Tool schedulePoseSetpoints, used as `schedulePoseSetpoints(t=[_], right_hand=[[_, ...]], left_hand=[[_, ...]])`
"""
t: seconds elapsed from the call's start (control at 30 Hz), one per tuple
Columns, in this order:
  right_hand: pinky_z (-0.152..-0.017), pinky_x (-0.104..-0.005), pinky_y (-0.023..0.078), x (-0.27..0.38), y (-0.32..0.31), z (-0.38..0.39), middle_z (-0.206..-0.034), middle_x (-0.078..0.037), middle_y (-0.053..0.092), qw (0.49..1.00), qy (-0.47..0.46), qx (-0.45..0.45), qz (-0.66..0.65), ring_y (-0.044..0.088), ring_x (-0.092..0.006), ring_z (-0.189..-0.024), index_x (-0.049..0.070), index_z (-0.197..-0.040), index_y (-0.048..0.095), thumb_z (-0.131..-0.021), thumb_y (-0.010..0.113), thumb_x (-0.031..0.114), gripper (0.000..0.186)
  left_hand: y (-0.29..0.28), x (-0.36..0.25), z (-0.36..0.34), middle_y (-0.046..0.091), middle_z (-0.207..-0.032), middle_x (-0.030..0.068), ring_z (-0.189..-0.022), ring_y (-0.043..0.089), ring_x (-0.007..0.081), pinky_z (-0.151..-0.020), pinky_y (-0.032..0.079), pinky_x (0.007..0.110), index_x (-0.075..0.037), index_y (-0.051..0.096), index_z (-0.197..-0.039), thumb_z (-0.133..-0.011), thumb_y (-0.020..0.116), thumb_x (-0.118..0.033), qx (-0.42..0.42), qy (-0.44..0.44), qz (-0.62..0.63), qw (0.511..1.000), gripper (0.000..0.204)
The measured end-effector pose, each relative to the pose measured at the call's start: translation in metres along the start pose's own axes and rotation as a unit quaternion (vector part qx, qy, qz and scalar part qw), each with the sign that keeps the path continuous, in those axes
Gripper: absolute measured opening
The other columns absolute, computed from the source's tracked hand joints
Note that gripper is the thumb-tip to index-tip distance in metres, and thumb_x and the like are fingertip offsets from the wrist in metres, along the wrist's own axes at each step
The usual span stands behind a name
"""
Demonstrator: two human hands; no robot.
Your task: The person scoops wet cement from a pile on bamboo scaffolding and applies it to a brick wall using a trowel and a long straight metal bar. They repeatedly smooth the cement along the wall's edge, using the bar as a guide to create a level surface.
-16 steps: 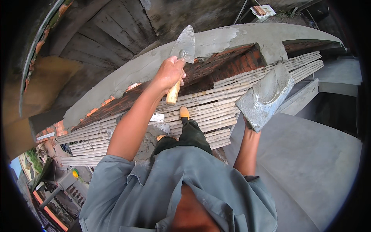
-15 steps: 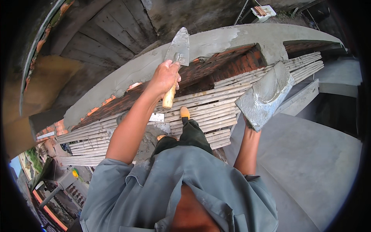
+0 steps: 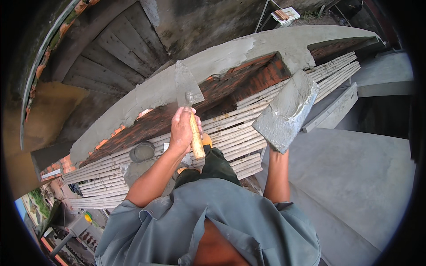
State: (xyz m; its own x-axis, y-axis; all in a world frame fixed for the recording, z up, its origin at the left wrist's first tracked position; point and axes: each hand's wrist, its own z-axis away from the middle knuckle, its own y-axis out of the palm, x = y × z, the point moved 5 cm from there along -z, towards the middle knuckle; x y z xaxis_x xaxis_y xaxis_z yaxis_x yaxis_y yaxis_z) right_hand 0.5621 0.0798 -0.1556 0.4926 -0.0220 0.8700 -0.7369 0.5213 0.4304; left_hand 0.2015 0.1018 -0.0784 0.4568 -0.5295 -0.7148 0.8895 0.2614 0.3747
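Note:
My left hand (image 3: 181,129) grips the wooden handle (image 3: 196,139) of a steel trowel (image 3: 186,82), whose pointed blade lies over or against the grey mortar-coated curved ledge (image 3: 235,46); I cannot tell if they touch. Below the ledge, rough red brick (image 3: 268,75) shows. My right hand (image 3: 278,154), mostly hidden, is under a square mortar board (image 3: 284,115) and holds it up, with a wet lump of grey mortar on top.
My feet are on a bamboo-pole platform (image 3: 244,142), beside a small bucket (image 3: 142,152). A grey concrete surface (image 3: 337,186) lies lower right, wooden planks (image 3: 115,53) upper left. A white board (image 3: 287,13) with sticks sits at the back.
My left hand and the trowel have come down toward me, and the blade now overlaps the ledge more. The surroundings shift slightly left in view, and the bucket shows more.

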Motion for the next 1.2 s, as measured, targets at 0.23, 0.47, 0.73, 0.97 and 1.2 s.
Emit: schedulePoseSetpoints(t=[0.23,0.47,0.73,0.97,1.2], right_hand=[[-0.107,-0.0379,0.049,0.011,-0.036,0.015,-0.134,-0.012,0.06,0.999,0.002,-0.036,-0.014,0.057,-0.0262,-0.123,0.004,-0.143,0.046,-0.103,0.059,0.025,0.047],[-0.106,-0.0382,0.049,0.015,-0.057,0.028,-0.134,-0.012,0.059,0.998,0.005,-0.067,-0.02,0.057,-0.0264,-0.123,0.004,-0.143,0.046,-0.103,0.059,0.025,0.046],[-0.106,-0.0386,0.049,0.013,-0.029,0.002,-0.135,-0.012,0.059,0.997,0.009,-0.042,-0.069,0.057,-0.0267,-0.123,0.004,-0.143,0.046,-0.104,0.058,0.026,0.046],[-0.106,-0.0389,0.05,-0.004,0.045,-0.025,-0.135,-0.012,0.059,0.991,0.063,0.047,-0.107,0.057,-0.0269,-0.123,0.004,-0.143,0.046,-0.104,0.058,0.026,0.046],[-0.105,-0.0392,0.05,0.003,0.084,-0.058,-0.135,-0.013,0.059,0.984,0.08,0.105,-0.119,0.057,-0.0271,-0.122,0.004,-0.143,0.046,-0.104,0.057,0.027,0.046]], left_hand=[[0.155,-0.003,-0.102,0.054,-0.075,0.0068,-0.054,0.053,0.0175,-0.046,0.047,0.037,-0.009,0.049,-0.102,-0.105,0.046,-0.034,0.124,-0.015,-0.045,0.991,0.025],[0.253,-0.008,-0.155,0.057,-0.077,0.008,-0.057,0.056,0.0186,-0.049,0.049,0.037,-0.005,0.052,-0.1,-0.104,0.045,-0.027,0.254,-0.058,-0.148,0.954,0.024],[0.218,-0.063,-0.107,0.06,-0.081,0.0052,-0.059,0.058,0.0106,-0.049,0.052,0.026,-0.001,0.057,-0.115,-0.111,0.042,-0.027,0.483,-0.051,-0.143,0.863,0.03],[0.188,-0.085,-0.095,0.057,-0.068,0.0041,-0.046,0.052,0.0093,-0.037,0.044,0.025,0.001,0.061,-0.103,-0.11,0.045,-0.035,0.519,-0.139,-0.261,0.802,0.04],[0.102,-0.168,-0.1,0.054,-0.064,0.0023,-0.054,0.052,0.0108,-0.05,0.045,0.032,-0.004,0.061,-0.09,-0.106,0.049,-0.04,0.337,-0.016,-0.587,0.736,0.041]])
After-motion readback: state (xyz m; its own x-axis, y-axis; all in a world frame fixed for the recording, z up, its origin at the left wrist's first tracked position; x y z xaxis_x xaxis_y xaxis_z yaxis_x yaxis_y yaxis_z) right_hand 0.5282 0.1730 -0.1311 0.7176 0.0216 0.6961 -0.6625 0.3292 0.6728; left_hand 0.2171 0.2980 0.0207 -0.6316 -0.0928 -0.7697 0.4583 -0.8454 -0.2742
